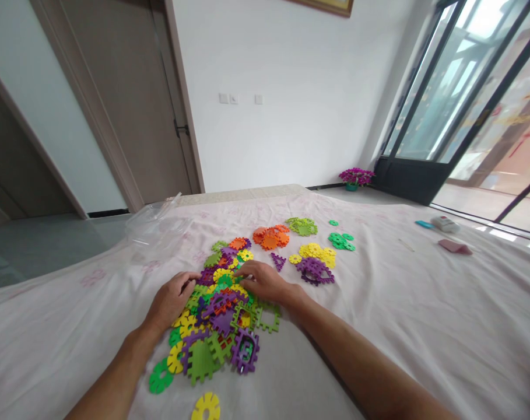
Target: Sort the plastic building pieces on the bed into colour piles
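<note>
A loose heap of plastic building pieces [223,319] lies on the bed in front of me: purple and lime toothed squares, yellow and green slotted discs, some orange ones. My left hand [174,296] rests against the heap's left edge, fingers bent over a purple piece, thumb a little apart. On the other side, my right hand [265,281] reaches over the heap, fingertips and thumb apart beside yellow and green discs. I see nothing held in either hand; the undersides of the fingers are hidden. A yellow disc [206,406] lies alone nearest me.
Sorted groups lie beyond: orange pieces [270,237], lime pieces [302,226], green discs [341,241], yellow discs [318,254], purple squares [315,270]. A purple triangle [278,262] sits apart. Clear plastic packaging [153,224] is at back left, a pink item [455,247] at right.
</note>
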Demonstrator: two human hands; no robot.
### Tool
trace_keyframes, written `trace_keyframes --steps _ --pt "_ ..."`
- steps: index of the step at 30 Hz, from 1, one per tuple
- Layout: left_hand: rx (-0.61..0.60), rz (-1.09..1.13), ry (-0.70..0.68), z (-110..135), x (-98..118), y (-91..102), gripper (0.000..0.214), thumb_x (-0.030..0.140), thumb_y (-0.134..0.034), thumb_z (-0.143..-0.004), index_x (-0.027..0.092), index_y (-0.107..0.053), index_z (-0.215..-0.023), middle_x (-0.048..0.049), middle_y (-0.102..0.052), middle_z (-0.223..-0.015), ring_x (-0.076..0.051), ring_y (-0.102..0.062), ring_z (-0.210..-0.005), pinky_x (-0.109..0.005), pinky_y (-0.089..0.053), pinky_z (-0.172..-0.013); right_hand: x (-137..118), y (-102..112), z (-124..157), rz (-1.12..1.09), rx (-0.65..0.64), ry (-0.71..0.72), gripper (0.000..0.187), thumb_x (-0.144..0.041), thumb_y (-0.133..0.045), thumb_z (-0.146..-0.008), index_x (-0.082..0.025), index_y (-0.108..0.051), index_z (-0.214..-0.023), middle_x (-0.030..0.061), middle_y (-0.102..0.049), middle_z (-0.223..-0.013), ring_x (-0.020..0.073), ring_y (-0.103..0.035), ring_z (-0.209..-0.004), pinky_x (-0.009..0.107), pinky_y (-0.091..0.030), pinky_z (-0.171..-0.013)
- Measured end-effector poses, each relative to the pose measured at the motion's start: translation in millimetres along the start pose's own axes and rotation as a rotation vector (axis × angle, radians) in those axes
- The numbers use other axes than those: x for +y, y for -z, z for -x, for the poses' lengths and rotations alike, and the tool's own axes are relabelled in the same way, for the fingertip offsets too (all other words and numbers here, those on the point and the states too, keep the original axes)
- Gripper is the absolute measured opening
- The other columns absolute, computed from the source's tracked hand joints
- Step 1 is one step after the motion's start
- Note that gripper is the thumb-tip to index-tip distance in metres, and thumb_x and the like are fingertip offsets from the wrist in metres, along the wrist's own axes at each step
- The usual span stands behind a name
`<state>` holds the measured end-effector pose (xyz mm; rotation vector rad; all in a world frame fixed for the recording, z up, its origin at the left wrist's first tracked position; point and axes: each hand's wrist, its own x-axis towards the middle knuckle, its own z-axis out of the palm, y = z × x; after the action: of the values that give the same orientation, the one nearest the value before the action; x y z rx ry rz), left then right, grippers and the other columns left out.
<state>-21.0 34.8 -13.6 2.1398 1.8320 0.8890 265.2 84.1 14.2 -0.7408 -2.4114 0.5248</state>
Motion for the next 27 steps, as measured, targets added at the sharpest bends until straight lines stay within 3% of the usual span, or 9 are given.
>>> trace_keyframes --steps 6,12,19,24,27 --pt "0.002 -0.001 -0.013 -1.1 0.1 -1.1 0.034 0.038 -0.040 -0.090 0.024 -0.066 -0.105 -0.0016 -0.069 -0.110 -0.018 -0.063 -0.104 -0.030 -0.046 -0.094 -3.4 -3.4 -1.4 0.057 -0.037 0.112 0.036 -0.022 -0.057 -0.088 -0.022 -0.062 -0.123 0.0069 -0.066 -0.115 0.0199 -0.058 -0.107 0.034 -0.043 -0.095" --pt "-0.006 -0.001 -0.002 -0.7 0.8 -0.6 0.033 0.037 -0.039 -0.090 0.024 -0.065 -0.106 -0.0021 -0.069 -0.111 -0.018 -0.062 -0.105 -0.030 -0.045 -0.095 -5.8 -4.7 -1.4 0.055 -0.058 0.148 0.024 -0.017 -0.057 -0.086 -0.020 -0.070 -0.106 0.0046 -0.070 -0.095 0.0174 -0.061 -0.093 0.030 -0.045 -0.088" --pt "-0.005 0.006 -0.003 -0.3 0.4 -0.3 0.034 0.038 -0.039 -0.090 0.024 -0.066 -0.105 -0.0027 -0.069 -0.111 -0.019 -0.062 -0.104 -0.031 -0.046 -0.094 -0.1 -11.0 -0.3 -0.061 -0.120 0.151 0.030 -0.006 -0.056 -0.073 -0.022 -0.075 -0.089 -0.0001 -0.073 -0.088 0.0146 -0.064 -0.084 0.025 -0.046 -0.084" --pt "0.005 0.007 -0.009 -0.2 -1.4 -1.4 0.034 0.038 -0.039 -0.089 0.025 -0.067 -0.104 -0.0021 -0.070 -0.110 -0.019 -0.063 -0.104 -0.031 -0.047 -0.092 -2.9 -12.3 1.2 -0.142 -0.216 0.077 0.033 -0.006 -0.054 -0.069 -0.024 -0.076 -0.087 -0.0025 -0.073 -0.081 0.0129 -0.065 -0.073 0.021 -0.048 -0.073" --pt "0.004 0.006 -0.009 -0.4 -0.7 -1.6 0.035 0.038 -0.038 -0.090 0.025 -0.067 -0.104 -0.0022 -0.069 -0.110 -0.019 -0.063 -0.104 -0.031 -0.047 -0.092 -4.7 -12.3 1.8 -0.166 -0.167 0.006 0.032 -0.008 -0.054 -0.071 -0.023 -0.077 -0.088 -0.0019 -0.074 -0.083 0.0131 -0.066 -0.074 0.021 -0.048 -0.071"
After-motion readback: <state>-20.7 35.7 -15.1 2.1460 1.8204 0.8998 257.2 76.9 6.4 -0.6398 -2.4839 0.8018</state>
